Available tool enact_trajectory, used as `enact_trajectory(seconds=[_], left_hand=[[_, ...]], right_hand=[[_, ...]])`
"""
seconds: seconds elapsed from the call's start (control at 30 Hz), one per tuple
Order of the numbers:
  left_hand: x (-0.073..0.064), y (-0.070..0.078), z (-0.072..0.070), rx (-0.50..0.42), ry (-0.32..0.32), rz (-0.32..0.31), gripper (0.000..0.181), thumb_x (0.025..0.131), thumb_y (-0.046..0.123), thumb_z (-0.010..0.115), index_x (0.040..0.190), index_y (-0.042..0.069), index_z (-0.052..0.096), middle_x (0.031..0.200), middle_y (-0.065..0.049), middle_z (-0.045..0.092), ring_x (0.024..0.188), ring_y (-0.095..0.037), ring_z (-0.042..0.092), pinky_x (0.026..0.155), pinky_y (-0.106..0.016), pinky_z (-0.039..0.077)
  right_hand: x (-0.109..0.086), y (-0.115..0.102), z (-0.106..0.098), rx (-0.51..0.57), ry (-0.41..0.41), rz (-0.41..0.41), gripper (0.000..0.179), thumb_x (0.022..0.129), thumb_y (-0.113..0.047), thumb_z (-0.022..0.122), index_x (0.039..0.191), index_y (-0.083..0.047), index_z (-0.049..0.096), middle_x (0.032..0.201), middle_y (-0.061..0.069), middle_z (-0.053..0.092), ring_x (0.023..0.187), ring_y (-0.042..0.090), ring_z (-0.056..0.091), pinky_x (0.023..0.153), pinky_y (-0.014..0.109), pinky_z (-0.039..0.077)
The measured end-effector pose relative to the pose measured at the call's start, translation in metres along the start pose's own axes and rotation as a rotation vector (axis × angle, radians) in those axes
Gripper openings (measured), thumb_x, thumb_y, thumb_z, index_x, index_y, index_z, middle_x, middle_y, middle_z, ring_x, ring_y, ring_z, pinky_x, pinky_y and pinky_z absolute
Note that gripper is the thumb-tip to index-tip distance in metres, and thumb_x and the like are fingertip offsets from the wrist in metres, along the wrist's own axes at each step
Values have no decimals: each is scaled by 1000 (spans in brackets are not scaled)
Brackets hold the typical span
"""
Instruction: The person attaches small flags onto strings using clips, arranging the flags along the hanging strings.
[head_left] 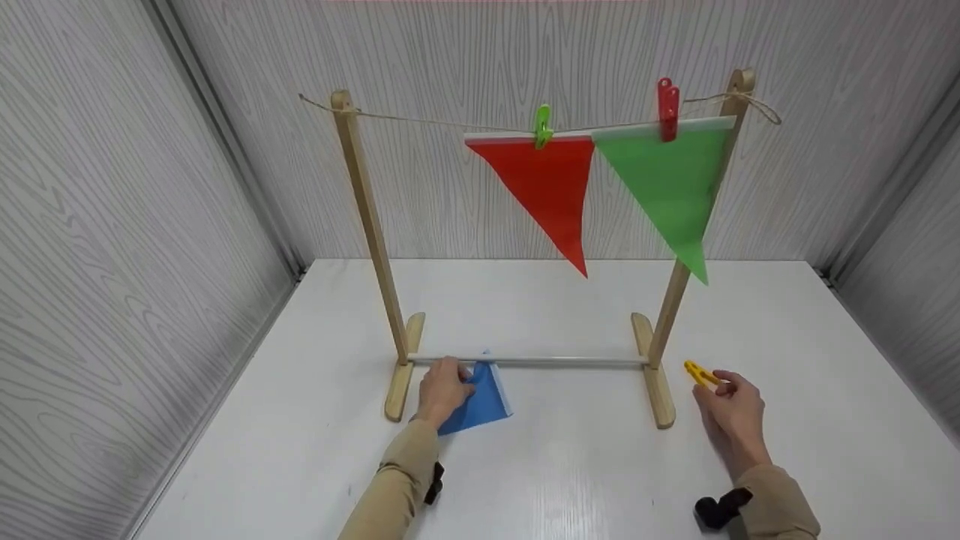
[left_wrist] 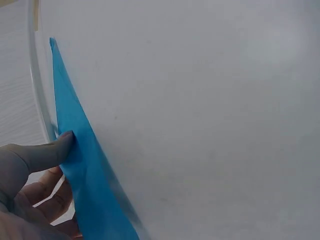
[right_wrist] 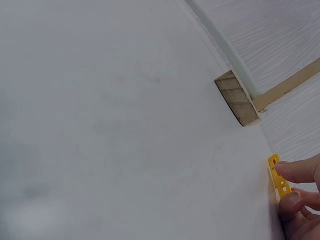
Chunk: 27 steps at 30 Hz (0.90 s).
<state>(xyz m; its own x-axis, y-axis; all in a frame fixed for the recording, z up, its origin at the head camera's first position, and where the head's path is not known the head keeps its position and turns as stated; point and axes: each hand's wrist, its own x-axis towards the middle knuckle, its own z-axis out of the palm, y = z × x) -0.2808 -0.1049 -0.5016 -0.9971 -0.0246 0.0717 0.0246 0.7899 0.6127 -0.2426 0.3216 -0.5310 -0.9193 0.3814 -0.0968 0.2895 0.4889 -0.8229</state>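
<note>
My left hand (head_left: 444, 390) pinches a blue triangular pennant (head_left: 486, 401) between thumb and fingers, just in front of the stand's low white rod (head_left: 562, 361). The left wrist view shows the thumb pressed on the pennant's (left_wrist: 82, 145) face, fingers behind it. To the right of the stand, my right hand (head_left: 735, 411) pinches a yellow clothespin (head_left: 702, 373) close over the table. Along the string (head_left: 420, 118) above, a green clothespin (head_left: 543, 126) holds a red pennant (head_left: 544, 180) and a red clothespin (head_left: 667, 109) holds a green pennant (head_left: 667, 172).
The wooden stand has a left post (head_left: 369, 225) and a right post (head_left: 675, 300), each on a wooden foot (head_left: 397, 394). It stands on a white table (head_left: 555, 465) before a grey wood-grain back wall (head_left: 420, 195). A similar panel (head_left: 112, 225) rises at the left.
</note>
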Motion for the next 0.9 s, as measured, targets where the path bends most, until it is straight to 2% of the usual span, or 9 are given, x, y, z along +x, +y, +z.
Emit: enact_trajectory(seconds=[0.1, 0.27, 0.33, 0.5, 0.63, 0.73, 0.8, 0.9], left_hand=[[1, -2, 0, -20, 13, 8, 14, 82, 0, 78, 94, 0, 70, 96, -15, 71, 90, -30, 68, 85, -47, 56], [1, -6, -1, -51, 25, 13, 15, 80, -3, 77, 93, 2, 70, 95, -14, 71, 89, -30, 68, 82, -46, 56], [0, -7, -1, -75, 16, -6, 16, 81, -3, 77, 94, 2, 69, 96, -13, 70, 91, -29, 67, 84, -46, 56], [-1, -7, -5, -143, -13, -44, 19, 81, -4, 77, 98, 1, 70, 100, -15, 69, 95, -27, 66, 88, -46, 55], [0, -6, -10, -188, -58, -72, 26, 81, -3, 78, 105, -3, 70, 106, -18, 69, 100, -30, 65, 94, -47, 54], [2, -6, -14, -225, -108, -106, 33, 83, -1, 77, 115, -4, 69, 113, -20, 67, 105, -31, 63, 98, -49, 52], [3, -6, -17, -243, -144, -123, 36, 85, 0, 75, 120, -4, 67, 118, -21, 66, 108, -32, 62, 100, -50, 51], [5, -8, -20, -251, -196, -119, 40, 88, 2, 72, 126, -4, 65, 125, -23, 63, 117, -35, 59, 105, -51, 48]], right_hand=[[0, 0, 1, -4, 12, 12, 56, 95, -18, 61, 143, 7, 47, 93, 6, 49, 85, 18, 46, 65, 22, 39], [1, 0, 1, -13, 54, -29, 52, 93, -15, 63, 136, 11, 51, 88, 4, 52, 80, 16, 47, 62, 19, 39], [2, 1, 1, -21, 68, -47, 50, 92, -15, 63, 133, 13, 53, 86, 4, 53, 79, 15, 47, 61, 19, 39], [2, 1, 1, -43, 65, -30, 48, 94, -16, 63, 132, 11, 54, 91, 7, 54, 83, 18, 48, 65, 20, 38], [0, 1, 2, -33, 59, -37, 47, 96, -16, 60, 134, 10, 53, 107, 19, 56, 97, 28, 51, 77, 27, 44], [0, 0, 2, -4, 35, -45, 48, 99, -18, 57, 138, 10, 50, 127, 30, 53, 113, 40, 52, 93, 41, 47], [-1, -1, 1, 19, 13, -35, 48, 101, -19, 54, 140, 9, 48, 136, 33, 49, 122, 43, 51, 102, 47, 45], [-2, -1, -1, 43, -11, -25, 48, 104, -21, 51, 142, 8, 47, 143, 33, 48, 130, 44, 49, 107, 51, 43]])
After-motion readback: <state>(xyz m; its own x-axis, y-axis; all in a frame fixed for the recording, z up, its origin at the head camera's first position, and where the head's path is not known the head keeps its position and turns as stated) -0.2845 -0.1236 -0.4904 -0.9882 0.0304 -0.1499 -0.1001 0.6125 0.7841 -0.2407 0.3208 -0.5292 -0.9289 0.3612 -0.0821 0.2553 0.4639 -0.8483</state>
